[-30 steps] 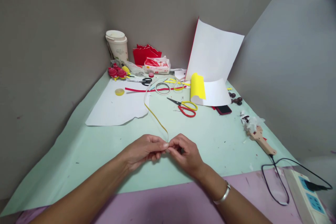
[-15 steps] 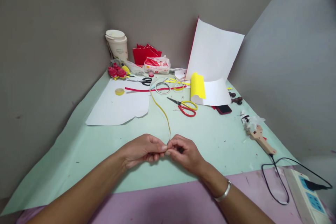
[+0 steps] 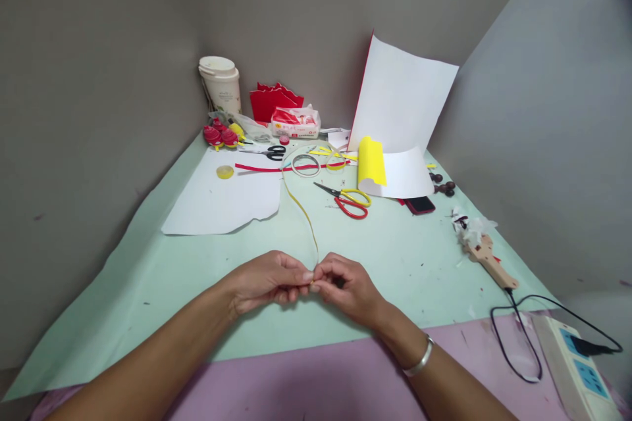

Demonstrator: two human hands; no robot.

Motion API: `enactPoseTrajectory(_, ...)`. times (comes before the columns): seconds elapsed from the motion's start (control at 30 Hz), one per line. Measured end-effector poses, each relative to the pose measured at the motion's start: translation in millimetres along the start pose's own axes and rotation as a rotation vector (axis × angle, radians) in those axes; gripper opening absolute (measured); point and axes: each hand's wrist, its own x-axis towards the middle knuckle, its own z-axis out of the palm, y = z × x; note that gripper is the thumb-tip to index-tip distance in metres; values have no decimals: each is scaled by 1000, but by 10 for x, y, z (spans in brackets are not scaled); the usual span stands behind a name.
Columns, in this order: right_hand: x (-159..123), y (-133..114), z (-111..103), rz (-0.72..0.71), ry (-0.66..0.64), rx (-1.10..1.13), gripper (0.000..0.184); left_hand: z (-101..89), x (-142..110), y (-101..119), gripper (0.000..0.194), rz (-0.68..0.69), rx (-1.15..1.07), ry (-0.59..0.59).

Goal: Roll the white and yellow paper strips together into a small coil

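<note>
Meeting fingertip to fingertip, the left hand (image 3: 271, 283) and right hand (image 3: 348, 289) pinch the thin yellow strip (image 3: 305, 214).

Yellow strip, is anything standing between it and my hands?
Nothing visible: the left hand and right hand meet at the near end of the yellow strip. The scissors lie off to its right.

"What sort of place is this?"
"A small craft corner, I'd say. Around the red-and-yellow scissors (image 3: 351, 200): a tape roll (image 3: 306, 166) behind, yellow corrugated paper (image 3: 372, 163) to the right, white paper (image 3: 224, 200) to the left."
"And walls close about the counter (image 3: 197, 316)."
</note>
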Motion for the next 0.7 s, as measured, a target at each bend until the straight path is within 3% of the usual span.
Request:
enactPoseTrajectory(0.1, 3, 8, 13, -50, 39, -30, 5, 23, 7, -4, 37, 30, -20, 12)
enactPoseTrajectory(0.33, -6, 20, 82, -224, 276, -227, 4, 108, 32, -25, 41, 84, -85, 155)
enactPoseTrajectory(0.7, -3, 17, 104, -285, 292, -329, 6, 125, 15, -35, 35, 115, -66, 150)
